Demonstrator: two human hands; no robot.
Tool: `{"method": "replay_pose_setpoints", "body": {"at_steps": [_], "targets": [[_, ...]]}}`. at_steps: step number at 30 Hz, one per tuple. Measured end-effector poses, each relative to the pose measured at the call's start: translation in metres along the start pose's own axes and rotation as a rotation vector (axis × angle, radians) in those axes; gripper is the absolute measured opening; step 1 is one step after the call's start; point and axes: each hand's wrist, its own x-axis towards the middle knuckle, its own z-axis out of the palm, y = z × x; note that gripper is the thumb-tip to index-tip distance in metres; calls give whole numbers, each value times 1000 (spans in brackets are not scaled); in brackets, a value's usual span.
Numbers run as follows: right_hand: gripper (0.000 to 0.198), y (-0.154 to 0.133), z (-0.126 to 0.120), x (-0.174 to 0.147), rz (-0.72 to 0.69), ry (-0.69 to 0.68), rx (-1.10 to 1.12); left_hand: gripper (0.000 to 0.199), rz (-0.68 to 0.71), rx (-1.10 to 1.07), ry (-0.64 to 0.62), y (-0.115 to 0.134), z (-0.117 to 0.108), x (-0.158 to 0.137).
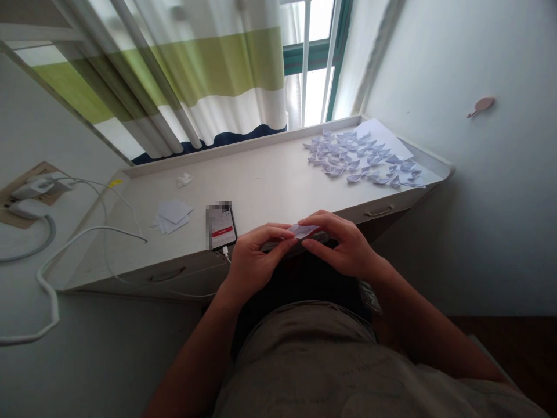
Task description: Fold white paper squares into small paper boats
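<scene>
A small, folded piece of thin white paper (303,231) is at the centre of the frame, near the front edge of a whitish, long table (261,188). The fingers and thumb of the left hand (255,255) are closed in a pinch on its left end. The right hand (342,244) is curled, its fingers touching the paper's top edge; the thumb is just below, and I cannot tell whether it presses on the paper. The paper should be very light, springy along its creases, and easy to crumple or tear; its dry surface is unlikely to slip. It is probably best held lightly by its two ends, on the folded layers, since a squeeze on the middle could buckle it. Small boat-like white paper shapes (342,157) lie at the upper right of the frame.
</scene>
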Motion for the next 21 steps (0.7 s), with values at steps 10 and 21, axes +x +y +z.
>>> {"method": "replay_pose_setpoints", "body": {"at_steps": [10, 21], "targets": [[10, 3, -3, 3, -102, 76, -81, 8, 31, 96, -23, 3, -3, 1], [4, 4, -4, -2, -149, 152, -103, 17, -57, 69, 17, -4, -7, -2]]}}
